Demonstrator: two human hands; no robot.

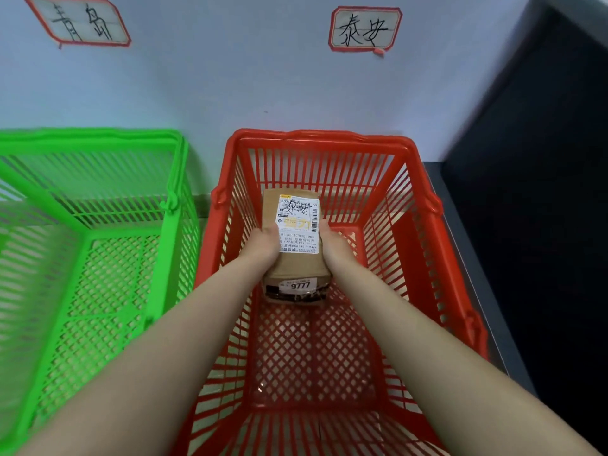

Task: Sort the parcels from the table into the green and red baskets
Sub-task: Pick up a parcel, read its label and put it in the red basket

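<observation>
Pale blue wall [263,77] fills the background, and two paper signs with red borders are stuck to it: the left sign [79,21] hangs above the green basket [98,205], the right sign [365,28] above the red basket [394,179]. Both carry handwritten black characters.

On the left, the green basket stands close against the wall, its slatted sides and lattice floor bare where they show. Just beside it, with a narrow gap between their rims, stands the red basket of the same build.

Both forearms reach down into the red basket from the bottom edge of the view. The left hand [263,243] presses against the left side of a brown cardboard parcel [296,271], and the right hand [335,248] presses against its right side, so the parcel is clamped between the two. It sits low inside the red basket, toward the far end; whether it already touches the lattice floor cannot be told. A white shipping label [297,223] covers its top face, with black handwriting scrawled across the printed text, and a smaller sticker [297,285] on the near end reads 9777.

To the right, a dark panel [543,192] rises beside the wall, with a dark ledge [437,179] running along the red basket's right side.
</observation>
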